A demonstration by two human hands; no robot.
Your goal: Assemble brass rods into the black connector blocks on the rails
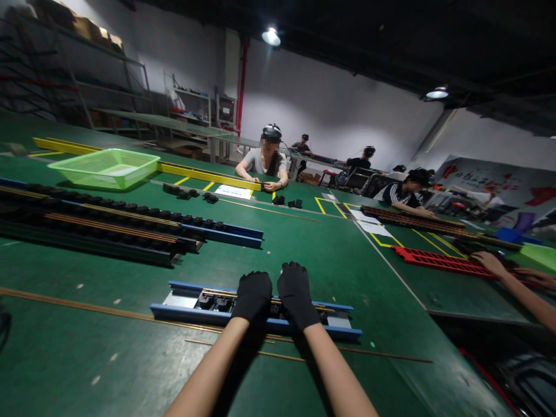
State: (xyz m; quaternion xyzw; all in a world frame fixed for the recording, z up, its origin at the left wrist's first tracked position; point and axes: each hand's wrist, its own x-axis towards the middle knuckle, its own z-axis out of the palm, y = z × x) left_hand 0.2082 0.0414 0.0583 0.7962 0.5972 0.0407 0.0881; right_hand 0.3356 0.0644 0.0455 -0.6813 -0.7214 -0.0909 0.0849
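Observation:
A short blue rail frame (191, 313) lies crosswise on the green table (347, 260), with black blocks (223, 303) and thin brass-coloured rods (212, 292) between its two sides. Over its middle is my left hand (253, 295), in a black glove, fingers bent and close together. Just right of it my right hand (297, 294), gloved the same way, rests over the frame with its fingers curled. The two hands are slightly apart. Whatever lies beneath the fingers is hidden. Long thin rods (108, 311) lie on the table along the near side of the frame.
Long dark and blue rails (234, 234) lie at the left, behind them a green basket (108, 169) and a yellow rail (208, 176). A person (269, 159) sits across the table. Red rail (447, 262) and another person's hands (489, 263) are at the right.

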